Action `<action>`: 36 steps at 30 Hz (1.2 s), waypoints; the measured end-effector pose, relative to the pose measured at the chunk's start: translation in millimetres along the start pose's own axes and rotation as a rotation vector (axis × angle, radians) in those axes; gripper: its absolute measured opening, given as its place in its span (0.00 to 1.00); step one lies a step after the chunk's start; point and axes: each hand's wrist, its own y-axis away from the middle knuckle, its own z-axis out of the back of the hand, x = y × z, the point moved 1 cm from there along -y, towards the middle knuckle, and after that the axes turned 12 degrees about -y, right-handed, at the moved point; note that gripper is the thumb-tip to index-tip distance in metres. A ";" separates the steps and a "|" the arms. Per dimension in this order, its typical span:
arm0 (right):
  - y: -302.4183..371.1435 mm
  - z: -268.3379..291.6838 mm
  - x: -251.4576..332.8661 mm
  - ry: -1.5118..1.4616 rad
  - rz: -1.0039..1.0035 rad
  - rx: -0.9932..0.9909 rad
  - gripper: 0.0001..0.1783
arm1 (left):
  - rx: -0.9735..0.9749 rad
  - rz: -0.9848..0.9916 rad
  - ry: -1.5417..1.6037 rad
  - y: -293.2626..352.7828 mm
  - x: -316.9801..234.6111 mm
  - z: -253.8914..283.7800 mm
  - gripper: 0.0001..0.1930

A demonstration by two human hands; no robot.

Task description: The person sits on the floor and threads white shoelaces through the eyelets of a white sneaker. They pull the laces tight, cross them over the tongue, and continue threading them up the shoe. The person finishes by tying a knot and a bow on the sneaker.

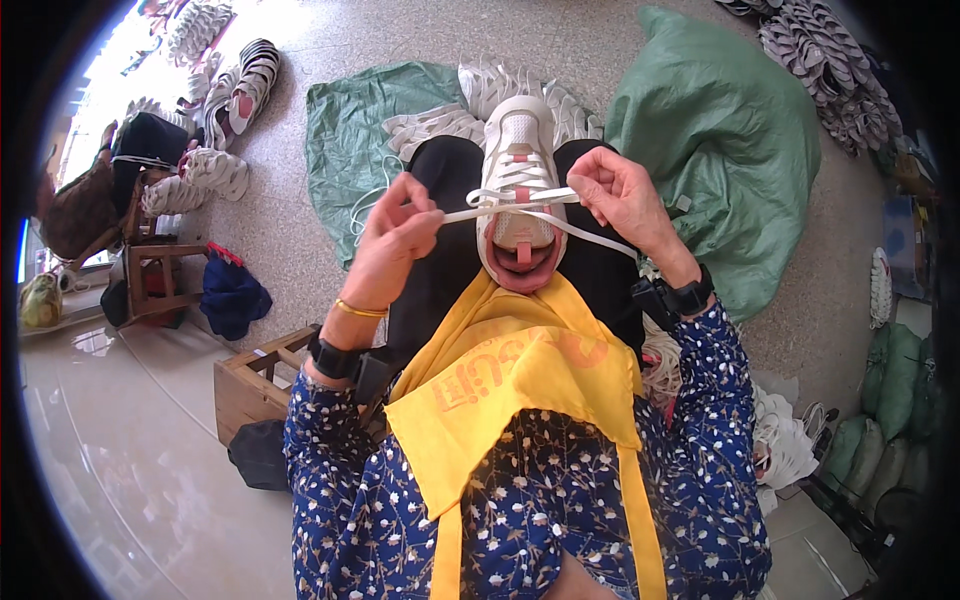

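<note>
A white and pink sneaker [518, 130] rests between my knees, its toe pointing away from me and its pink-lined opening toward me. White laces cross its tongue. To the left of the shoe, my left hand [398, 230] pinches one part of the shoelace [470, 213] between thumb and fingers. My right hand [622, 197], on the other side, pinches another part of the lace. The lace is stretched roughly level between both hands, above the tongue, with a loop at the middle. A loose lace length trails down to the right beneath my right hand.
Several white shoe uppers [490, 88] lie beyond my knees on a green sheet [340, 120]. A bulging green sack [715, 150] stands at right. Stacked shoe uppers [830, 75] sit at far right. At left are a wooden stool [160, 280] and a wooden crate [250, 395].
</note>
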 end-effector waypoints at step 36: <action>-30.1 5.4 6.2 0.329 -0.180 0.228 0.13 | 0.065 0.259 -0.016 19.1 -17.6 -41.1 0.16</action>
